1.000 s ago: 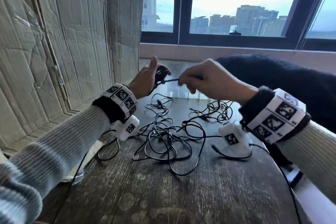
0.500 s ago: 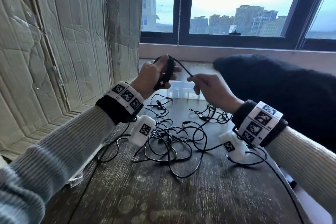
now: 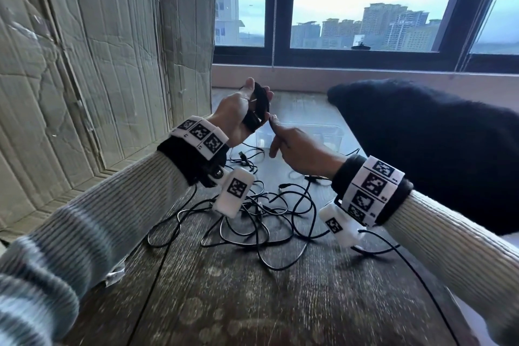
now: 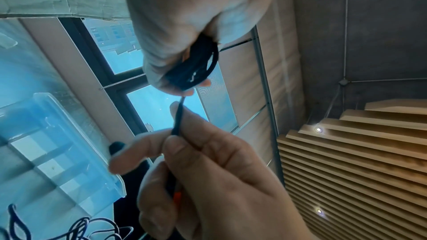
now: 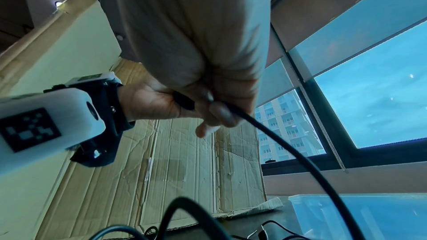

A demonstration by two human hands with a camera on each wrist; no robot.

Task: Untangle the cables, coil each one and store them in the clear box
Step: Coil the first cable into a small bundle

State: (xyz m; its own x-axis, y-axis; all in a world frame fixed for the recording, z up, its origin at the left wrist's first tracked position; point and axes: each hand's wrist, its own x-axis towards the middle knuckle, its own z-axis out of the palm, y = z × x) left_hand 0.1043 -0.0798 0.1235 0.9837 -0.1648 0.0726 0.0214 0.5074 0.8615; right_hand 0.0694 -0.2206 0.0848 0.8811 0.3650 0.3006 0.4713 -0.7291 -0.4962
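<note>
My left hand (image 3: 241, 118) is raised above the table and grips a small coil of black cable (image 3: 259, 105), thumb on one side and fingers curled round the other. In the left wrist view the coil (image 4: 199, 63) sits in the curled fingers. A short free end (image 4: 177, 116) runs from it to my right hand (image 3: 274, 121), which pinches it between thumb and forefinger just beside the coil. The clear box (image 3: 323, 132) stands open on the table behind my hands. A tangle of thin black cables (image 3: 266, 211) lies on the wood below my wrists.
Flattened cardboard (image 3: 98, 64) stands along the left side. A dark cushion (image 3: 421, 143) lies at the right, close to my right forearm. The window sill (image 3: 365, 76) closes the far end. Black wrist-camera leads (image 3: 407, 270) trail over the wooden table (image 3: 280, 303).
My right hand has moved in toward my left hand. The stretch of cable between them has shortened, and the coil in my left hand has grown.
</note>
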